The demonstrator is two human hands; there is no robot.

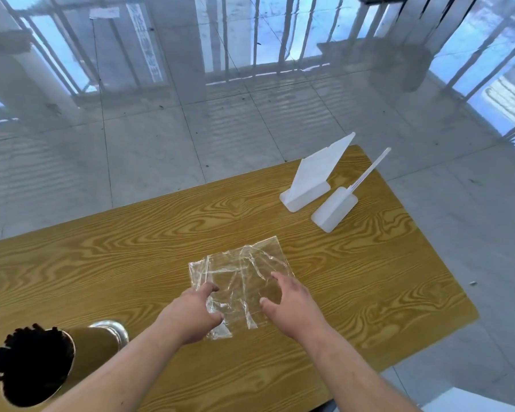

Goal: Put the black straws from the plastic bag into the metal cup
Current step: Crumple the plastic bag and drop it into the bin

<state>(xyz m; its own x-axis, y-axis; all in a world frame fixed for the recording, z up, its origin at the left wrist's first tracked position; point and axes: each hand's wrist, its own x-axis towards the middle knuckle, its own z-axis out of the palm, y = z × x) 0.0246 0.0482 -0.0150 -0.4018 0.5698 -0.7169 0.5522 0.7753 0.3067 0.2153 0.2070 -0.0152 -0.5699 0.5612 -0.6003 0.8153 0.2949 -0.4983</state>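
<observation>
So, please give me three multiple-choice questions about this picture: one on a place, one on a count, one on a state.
1. Where is the metal cup?
A. near left of the table
B. far right corner
C. on the floor

2. How many white plastic stands are on the table?
A. one
B. two
C. four

3. What state is the plastic bag in?
A. full of straws
B. empty and flat
C. rolled up

Answers: 1 A, it stands beside the left forearm with the black straws in it; 2 B, two stand at the far right; 3 B, the wood shows through it under the left hand and right hand.
</observation>
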